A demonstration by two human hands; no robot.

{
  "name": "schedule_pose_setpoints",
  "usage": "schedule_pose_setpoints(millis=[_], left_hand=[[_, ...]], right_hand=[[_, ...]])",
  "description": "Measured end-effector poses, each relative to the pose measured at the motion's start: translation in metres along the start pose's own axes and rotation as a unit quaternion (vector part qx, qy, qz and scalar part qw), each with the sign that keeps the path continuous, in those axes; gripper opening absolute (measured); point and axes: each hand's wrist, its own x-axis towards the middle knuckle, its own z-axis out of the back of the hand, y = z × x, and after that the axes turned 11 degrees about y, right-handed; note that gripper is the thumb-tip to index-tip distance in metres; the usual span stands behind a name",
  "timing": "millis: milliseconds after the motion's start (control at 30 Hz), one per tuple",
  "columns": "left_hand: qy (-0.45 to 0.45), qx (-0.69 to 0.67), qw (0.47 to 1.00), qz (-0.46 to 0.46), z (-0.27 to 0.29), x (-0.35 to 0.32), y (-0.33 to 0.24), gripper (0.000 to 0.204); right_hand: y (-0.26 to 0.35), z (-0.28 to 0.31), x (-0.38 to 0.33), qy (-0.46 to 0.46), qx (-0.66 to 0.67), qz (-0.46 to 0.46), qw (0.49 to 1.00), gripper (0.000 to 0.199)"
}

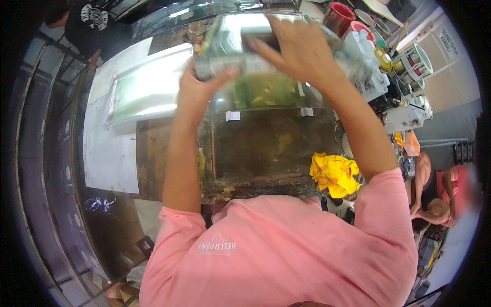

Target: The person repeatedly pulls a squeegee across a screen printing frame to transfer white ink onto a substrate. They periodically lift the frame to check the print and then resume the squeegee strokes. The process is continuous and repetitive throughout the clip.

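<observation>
At the far side of the work table, both my hands are on a shiny, see-through plastic-looking stack (230,64), smeared by motion; its exact kind cannot be made out. My left hand (202,89) clasps its near left corner, thumb toward me and fingers behind the edge. Reaching across from the right, my right hand (302,51) bends its fingers over the top, its thumb pointing left. Below lies a dark flat board (271,143) with a greenish, glossy far part. Two small white tabs, a left one (232,116) and a right one (307,111), sit on it.
Left of my arm, a shiny clear stack (146,84) rests on white sheets (107,158). A crumpled yellow cloth (335,174) lies by my right elbow. Tubs, including a red bucket (338,18), crowd the far right. One person stands far left; another sits at right.
</observation>
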Motion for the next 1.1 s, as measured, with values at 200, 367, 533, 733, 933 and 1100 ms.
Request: schedule_pose_setpoints(millis=[200, 367, 533, 733, 933, 1100], left_hand=[[-0.037, 0.307, 0.945, 0.103, -0.022, -0.059, 0.075, 0.109], [-0.085, 0.536, 0.838, 0.056, -0.023, -0.069, 0.117, 0.113], [-0.061, 0.504, 0.859, 0.066, -0.018, -0.068, 0.13, 0.113], [-0.073, 0.51, 0.857, 0.011, -0.015, -0.068, 0.131, 0.126], [-0.074, 0.479, 0.874, -0.017, -0.016, -0.066, 0.123, 0.129], [-0.063, 0.459, 0.886, 0.029, -0.017, -0.07, 0.123, 0.127]], right_hand=[[-0.006, -0.049, -0.075, 0.277, 0.187, 0.009, 0.942, 0.048], [0.028, -0.075, -0.126, 0.3, 0.177, -0.051, 0.936, 0.036], [0.02, -0.11, -0.12, 0.234, 0.123, -0.039, 0.964, 0.037], [-0.058, -0.199, -0.01, 0.176, 0.072, -0.038, 0.981, 0.041], [-0.126, -0.216, 0.08, 0.241, 0.1, -0.007, 0.965, 0.054], [-0.102, -0.224, 0.039, 0.178, 0.054, -0.027, 0.982, 0.043]])
